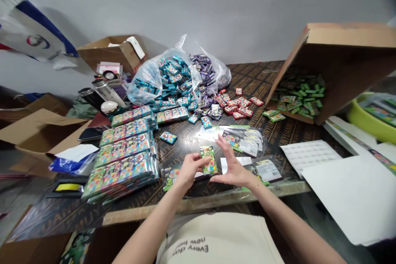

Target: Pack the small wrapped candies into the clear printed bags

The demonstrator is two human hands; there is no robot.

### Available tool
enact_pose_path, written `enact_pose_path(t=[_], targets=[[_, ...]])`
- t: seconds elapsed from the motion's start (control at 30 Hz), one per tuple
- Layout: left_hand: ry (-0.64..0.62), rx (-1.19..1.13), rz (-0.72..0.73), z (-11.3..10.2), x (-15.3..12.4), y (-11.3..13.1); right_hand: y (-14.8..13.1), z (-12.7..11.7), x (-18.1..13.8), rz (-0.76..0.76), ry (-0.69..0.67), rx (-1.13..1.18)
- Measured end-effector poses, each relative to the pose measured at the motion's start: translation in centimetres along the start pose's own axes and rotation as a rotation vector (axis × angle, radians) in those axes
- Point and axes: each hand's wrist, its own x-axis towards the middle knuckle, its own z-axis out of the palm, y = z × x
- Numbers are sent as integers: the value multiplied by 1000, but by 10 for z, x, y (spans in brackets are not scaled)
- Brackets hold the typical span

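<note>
While the left hand (189, 170) pinches a green packet (211, 161), the right hand (234, 169) stands wide and apparently empty beside it, suggesting a handling step whose next move calls for a light grip.

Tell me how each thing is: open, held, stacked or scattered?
Small green rectangular packet, held.
Left hand, holding that packet.
Right hand, open, fingers spread.
Clear plastic bag of small blue packets, open.
Big brown cardboard box at right, open.
Brown cardboard box at far left, flaps open.
Shiny multicoloured rectangular packs, stacked.
Small red rectangular packets, loosely scattered.
</note>
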Motion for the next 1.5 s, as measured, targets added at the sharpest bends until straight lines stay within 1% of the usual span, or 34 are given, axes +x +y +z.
enact_pose_path(t=[0.07,0.1,0.13,0.17,0.2,0.27,0.3,0.33,0.37,0.4,0.47,0.53,0.63,0.67,0.7,0.73,0.77,0.83,0.87,0.9,0.93,1.0,1.03,1.1,1.17,1.27,1.33,1.43,1.5], targets=[[-92,113,-43,-7,-2,0,-2,-7,3,-122,-132,-81],[-122,173,-38,-11,-1,-1,-2,-10,4,-161,-176,-94],[-126,246,-6,-16,-1,-3,-1,-12,5,-187,-200,-105],[-105,350,50,-22,1,-5,3,-14,5,-201,-207,-122],[-65,493,124,-29,2,-7,8,-15,5,-202,-196,-147],[20,865,272,-46,6,-15,25,-15,3,-172,-151,-208],[34,1057,316,-55,8,-19,35,-14,2,-150,-135,-234],[18,1219,336,-63,9,-24,46,-13,0,-130,-135,-249],[-13,1337,340,-69,9,-28,55,-10,-2,-114,-155,-254],[-43,1408,339,-74,10,-32,63,-7,-3,-100,-186,-246],[-73,1442,354,-79,8,-36,70,-2,-5,-74,-248,-197],[-94,1387,385,-79,5,-35,68,0,-5,-45,-293,-105],[-190,1202,413,-76,0,-27,53,-2,0,-22,-381,100],[-202,1134,422,-75,-1,-23,48,-3,3,-10,-386,176],[-175,1067,433,-73,-1,-19,42,-3,8,12,-343,250],[-101,995,444,-72,1,-16,37,-1,13,52,-244,323],[8,910,457,-70,4,-13,33,3,19,113,-95,401],[234,688,476,-64,10,-9,25,15,34,287,255,587],[303,560,482,-58,13,-8,21,23,42,380,404,690],[339,428,484,-52,15,-9,16,30,50,461,520,786],[350,294,480,-44,16,-10,12,38,57,519,605,862],[362,20,447,-27,16,-15,4,49,68,566,705,929],[375,-119,414,-19,15,-17,1,53,71,568,718,933],[386,-318,331,-9,12,-19,-3,55,72,567,661,936],[377,-364,244,-6,11,-15,-4,53,68,565,588,973],[363,-295,171,-12,13,-4,-2,45,60,597,547,1098],[347,-248,172,-17,14,4,1,39,57,649,497,1142],[341,-168,235,-23,12,14,7,33,54,692,325,1058],[330,-48,296,-25,9,21,11,29,49,643,240,909]])
